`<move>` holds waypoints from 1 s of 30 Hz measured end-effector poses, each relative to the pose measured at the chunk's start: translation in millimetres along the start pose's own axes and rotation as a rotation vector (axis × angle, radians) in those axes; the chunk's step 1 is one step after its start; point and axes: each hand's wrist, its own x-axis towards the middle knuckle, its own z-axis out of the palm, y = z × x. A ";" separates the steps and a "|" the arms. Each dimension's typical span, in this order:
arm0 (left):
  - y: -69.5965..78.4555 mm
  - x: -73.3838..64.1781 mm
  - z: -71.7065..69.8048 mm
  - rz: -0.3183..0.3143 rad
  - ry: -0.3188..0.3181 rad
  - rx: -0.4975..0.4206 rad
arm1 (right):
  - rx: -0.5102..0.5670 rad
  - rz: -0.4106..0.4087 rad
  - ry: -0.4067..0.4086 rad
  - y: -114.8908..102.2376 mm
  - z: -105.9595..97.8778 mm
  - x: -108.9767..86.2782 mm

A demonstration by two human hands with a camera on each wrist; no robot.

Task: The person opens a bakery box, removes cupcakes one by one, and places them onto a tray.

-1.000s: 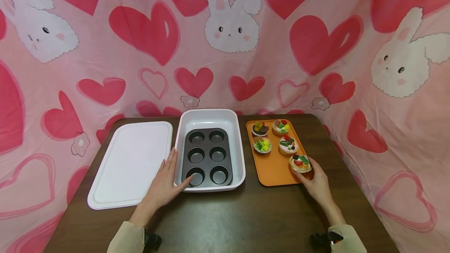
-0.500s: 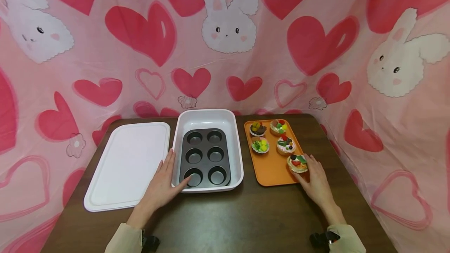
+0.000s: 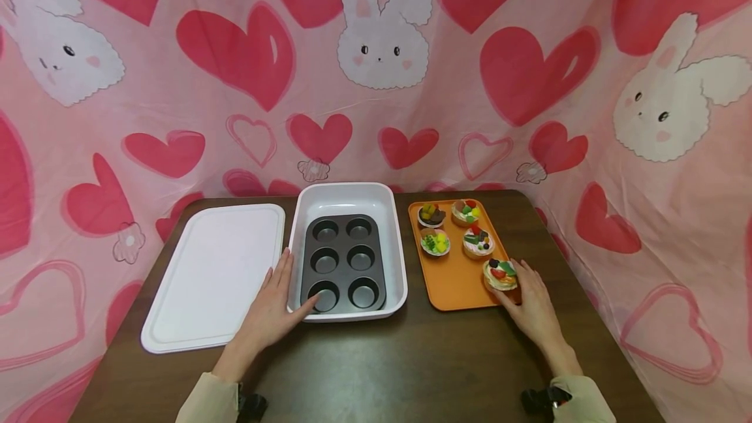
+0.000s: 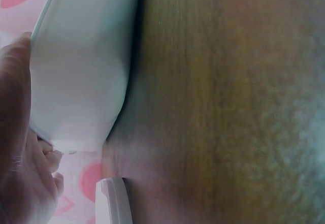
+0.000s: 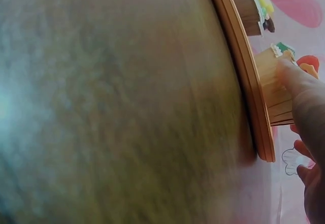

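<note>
At the near right of the orange tray, my right hand pinches a small cream-topped fruit tart between thumb and fingers. In the right wrist view the tart's pale ridged cup stands at the tray's edge, the thumb against its side. My left hand rests on the near left corner of a deep white tub, thumb over the front rim and straight fingers along the left side. A dark muffin pan with several round cups lies inside the tub. The left fingertips are partly hidden in the left wrist view.
Several other fruit tarts sit farther back on the tray. A flat white lid lies left of the tub on the dark wooden table. A pink cloth with hearts and rabbits hangs right behind.
The whole head view first drifts slightly left. Since half a second ago, my right hand and the tart have shifted a little to the right. The left hand stays on the tub.
</note>
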 end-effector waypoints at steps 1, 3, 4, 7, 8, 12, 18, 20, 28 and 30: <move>0.2 0.1 0.1 0.000 0.000 0.000 | 0.004 0.009 -0.007 0.3 -0.2 -0.4; 0.6 0.3 0.3 0.000 -0.002 0.000 | 0.011 0.034 -0.023 0.2 -0.9 -1.1; 0.7 0.4 0.4 0.001 -0.003 0.000 | 0.014 0.046 -0.030 0.2 -1.3 -1.5; 0.9 0.7 0.0 0.004 -0.008 0.004 | 0.022 0.076 -0.045 0.1 -2.2 -2.6; 0.9 0.7 -0.5 0.006 -0.008 0.007 | 0.024 0.082 -0.047 0.1 -2.4 -3.0; 0.6 0.6 -3.5 0.018 -0.007 0.034 | 0.028 0.076 -0.045 0.5 -2.4 -3.4; 0.1 -0.3 -9.2 0.024 -0.020 0.078 | 0.004 0.045 -0.041 0.9 -4.4 -2.9; -0.2 -0.5 -11.5 0.022 -0.027 0.082 | -0.001 0.055 -0.063 0.9 -6.0 -1.7; -9.2 5.6 -27.5 0.052 -0.004 0.096 | 0.003 0.060 -0.105 -4.8 -15.0 7.2; -13.9 9.0 -32.4 0.055 0.000 0.109 | 0.007 0.078 -0.129 -7.6 -17.1 11.9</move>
